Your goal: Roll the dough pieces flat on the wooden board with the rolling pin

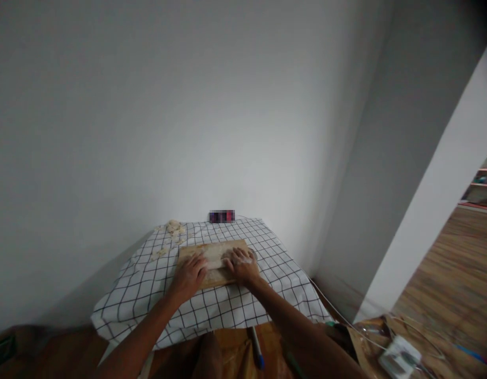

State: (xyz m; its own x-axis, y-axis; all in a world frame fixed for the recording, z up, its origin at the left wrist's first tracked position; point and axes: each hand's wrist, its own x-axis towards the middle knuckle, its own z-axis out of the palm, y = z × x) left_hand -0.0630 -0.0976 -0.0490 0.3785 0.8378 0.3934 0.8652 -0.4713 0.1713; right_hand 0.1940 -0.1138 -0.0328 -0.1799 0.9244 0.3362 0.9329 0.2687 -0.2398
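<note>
Both my hands rest on a flour-dusted wooden board (227, 243) on the table. My left hand (191, 269) lies over the board's left part, palm down, fingers reaching forward and slightly apart. On the right part, my right hand (242, 265) presses down with spread, floury fingers. Between them stretches a pale, floury band (216, 255); whether it is dough or a rolling pin I cannot tell. A rounded greyish bit shows just beyond my right fingers. Small dough pieces (174, 227) sit in a loose heap at the table's far left corner, with scraps nearer the board.
A white checked cloth (280, 268) covers the table, which stands against a white wall. A blurred dark and red object (221, 216) is at the back edge. Below the front edge lies a blue-tipped stick (257, 347). A white cable and a white box (400, 358) are at lower right.
</note>
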